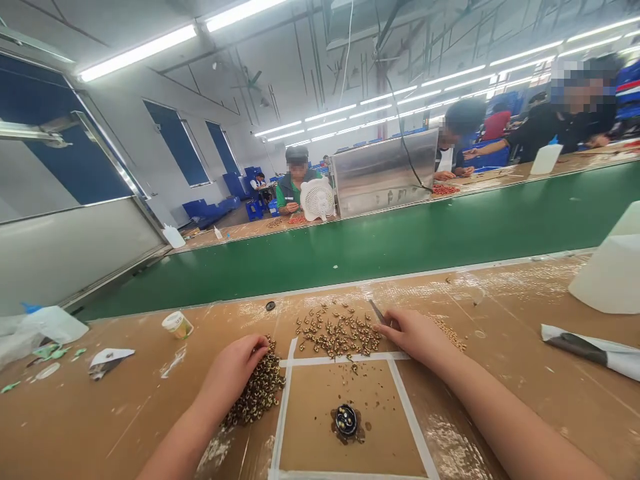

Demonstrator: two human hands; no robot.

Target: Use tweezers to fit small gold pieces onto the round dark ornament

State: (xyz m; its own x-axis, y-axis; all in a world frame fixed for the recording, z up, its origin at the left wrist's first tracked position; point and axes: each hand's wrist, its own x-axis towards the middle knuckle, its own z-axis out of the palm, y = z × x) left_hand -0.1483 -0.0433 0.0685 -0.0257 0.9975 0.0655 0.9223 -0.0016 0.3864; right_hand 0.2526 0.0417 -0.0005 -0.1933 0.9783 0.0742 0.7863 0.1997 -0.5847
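Observation:
My left hand (pixel 245 360) rests at the top of a dense pile of small gold-and-dark pieces (pixel 257 393), its fingertips pinched together; whatever they hold is too small to make out. In my right hand (pixel 407 330) are slim grey metal tweezers (pixel 377 312), beside a looser spread of similar small pieces (pixel 340 333). Between my forearms, a small round dark dish (pixel 346 420) with a few pale bits in it stands on a tape-framed square (pixel 305 433). Dark wet-looking spots surround the dish. Small tan beads (pixel 450 332) lie partly behind my right hand.
A green conveyor belt (pixel 280 263) runs across beyond the brown table. A paper cup (pixel 177 325), a black cap (pixel 271 306) and a white bottle (pixel 57 325) stand leftward; a large white jug (pixel 610 267) is at right. Several people sit across the belt, near a white fan (pixel 318 200).

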